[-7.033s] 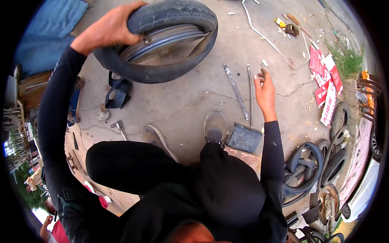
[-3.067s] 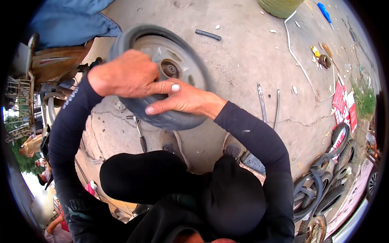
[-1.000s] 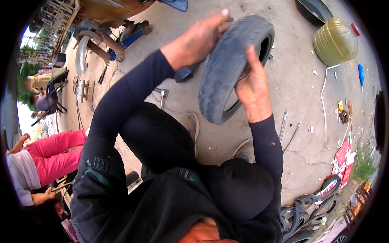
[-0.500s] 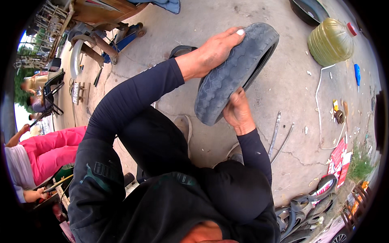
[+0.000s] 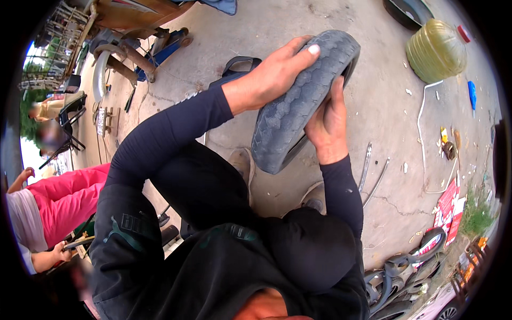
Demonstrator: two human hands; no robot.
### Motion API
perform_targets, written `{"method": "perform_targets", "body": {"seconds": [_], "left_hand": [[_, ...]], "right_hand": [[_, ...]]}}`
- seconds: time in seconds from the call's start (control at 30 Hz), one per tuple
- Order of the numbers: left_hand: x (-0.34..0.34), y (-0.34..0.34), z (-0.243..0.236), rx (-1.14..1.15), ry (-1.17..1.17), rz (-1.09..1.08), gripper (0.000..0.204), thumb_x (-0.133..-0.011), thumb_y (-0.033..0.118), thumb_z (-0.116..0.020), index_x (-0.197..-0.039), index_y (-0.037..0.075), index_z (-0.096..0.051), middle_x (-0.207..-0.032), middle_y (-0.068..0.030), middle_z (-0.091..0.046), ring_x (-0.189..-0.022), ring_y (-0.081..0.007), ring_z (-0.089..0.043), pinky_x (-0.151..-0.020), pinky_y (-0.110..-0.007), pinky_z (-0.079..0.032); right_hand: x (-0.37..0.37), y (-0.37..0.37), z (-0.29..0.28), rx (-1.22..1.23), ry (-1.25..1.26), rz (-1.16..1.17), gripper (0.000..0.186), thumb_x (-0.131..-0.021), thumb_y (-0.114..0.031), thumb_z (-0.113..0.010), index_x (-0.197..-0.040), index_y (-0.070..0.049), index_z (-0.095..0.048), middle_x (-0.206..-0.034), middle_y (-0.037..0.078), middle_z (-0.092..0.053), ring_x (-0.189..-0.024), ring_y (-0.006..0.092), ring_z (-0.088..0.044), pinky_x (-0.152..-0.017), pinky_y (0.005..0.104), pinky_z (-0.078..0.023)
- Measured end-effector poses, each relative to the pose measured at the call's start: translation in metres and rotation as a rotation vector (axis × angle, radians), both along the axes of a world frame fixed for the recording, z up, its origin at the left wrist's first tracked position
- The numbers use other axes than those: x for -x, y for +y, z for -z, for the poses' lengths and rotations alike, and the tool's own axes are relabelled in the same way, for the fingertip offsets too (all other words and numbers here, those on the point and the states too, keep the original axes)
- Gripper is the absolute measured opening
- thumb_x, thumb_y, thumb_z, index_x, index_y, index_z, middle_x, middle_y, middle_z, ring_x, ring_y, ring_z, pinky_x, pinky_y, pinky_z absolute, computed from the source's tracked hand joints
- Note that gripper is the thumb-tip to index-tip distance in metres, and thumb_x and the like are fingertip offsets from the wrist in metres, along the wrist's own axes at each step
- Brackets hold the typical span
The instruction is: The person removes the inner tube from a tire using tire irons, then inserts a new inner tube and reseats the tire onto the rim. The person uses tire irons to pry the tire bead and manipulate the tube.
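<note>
A black tyre (image 5: 298, 106) is held aslant between the 2 hands, above the concrete ground (image 5: 373, 96) and in front of the knees; whether its lower end is touching the ground cannot be told. The tread is turned toward the left and upward, while the side opening is turned to the right. The left hand (image 5: 277, 74) is laid across the upper tread, its thumb stretched along the rubber and its other fingers bent toward the far edge, where they are partly hidden. By the right hand (image 5: 328, 125) the side with the opening is gripped, the thumb pointed up and the remaining fingers mostly hidden by the tyre. Near the right forearm, 2 metal bars (image 5: 366, 168) are seen lying on the ground. Farther off, a ribbed jug (image 5: 436, 52) of yellowish liquid is topped by a red cap, with a black basin (image 5: 408, 13) just beside it and a blue-handled tool (image 5: 472, 96) near it. Old tyres (image 5: 397, 282) are heaped at the lower right, below red-and-white cardboard (image 5: 448, 208). At the left, a dark object is held by a person in pink trousers (image 5: 69, 194).
</note>
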State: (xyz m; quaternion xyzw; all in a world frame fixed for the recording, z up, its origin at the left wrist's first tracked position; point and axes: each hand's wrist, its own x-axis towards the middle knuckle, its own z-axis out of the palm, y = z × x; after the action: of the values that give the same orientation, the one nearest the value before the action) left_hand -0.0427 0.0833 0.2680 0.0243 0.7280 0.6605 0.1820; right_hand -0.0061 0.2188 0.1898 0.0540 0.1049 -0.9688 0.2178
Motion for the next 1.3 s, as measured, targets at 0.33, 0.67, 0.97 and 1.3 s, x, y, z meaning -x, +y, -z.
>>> {"method": "perform_targets", "body": {"seconds": [0.33,0.67,0.97,1.3], "left_hand": [[0.021,0.006,-0.004,-0.054,-0.13,-0.026,0.056,-0.109,0.041,-0.046,-0.151,0.003,-0.045,-0.139,-0.0112,-0.058,-0.123,-0.0178,-0.058,-0.103,-0.031,-0.049],[0.029,0.004,-0.007,-0.049,-0.156,-0.01,0.056,-0.108,0.044,-0.048,-0.143,0.0,-0.052,-0.131,-0.0122,-0.063,-0.115,-0.0178,-0.062,-0.1,-0.032,-0.051],[-0.001,-0.004,-0.002,-0.087,-0.03,-0.08,0.058,-0.109,0.046,-0.043,-0.148,0.003,-0.049,-0.138,-0.0121,-0.06,-0.124,-0.0187,-0.058,-0.108,-0.033,-0.046],[0.021,-0.009,0.008,-0.161,-0.15,-0.088,0.051,-0.11,0.039,-0.043,-0.146,0.005,-0.051,-0.134,-0.0092,-0.062,-0.115,-0.0163,-0.062,-0.1,-0.032,-0.051]], "right_hand": [[-0.048,-0.007,0.053,-0.024,0.077,-0.247,0.082,-0.071,-0.031,-0.094,-0.138,-0.005,-0.056,-0.133,0.006,-0.066,-0.125,0.0241,-0.061,-0.111,0.0443,-0.047],[-0.07,0.003,0.061,-0.383,0.256,-0.424,0.073,-0.071,-0.013,-0.092,-0.134,0.001,-0.059,-0.125,0.007,-0.07,-0.115,0.0181,-0.065,-0.102,0.0338,-0.049],[0.012,0.007,-0.004,0.007,0.019,-0.057,0.065,-0.094,-0.032,-0.075,-0.144,-0.002,-0.046,-0.134,0.014,-0.063,-0.126,0.0271,-0.06,-0.111,0.0454,-0.048],[-0.04,-0.006,0.046,-0.184,0.185,-0.277,0.072,-0.077,-0.023,-0.091,-0.135,0.0,-0.055,-0.128,0.01,-0.068,-0.12,0.0215,-0.063,-0.106,0.0374,-0.049]]}}
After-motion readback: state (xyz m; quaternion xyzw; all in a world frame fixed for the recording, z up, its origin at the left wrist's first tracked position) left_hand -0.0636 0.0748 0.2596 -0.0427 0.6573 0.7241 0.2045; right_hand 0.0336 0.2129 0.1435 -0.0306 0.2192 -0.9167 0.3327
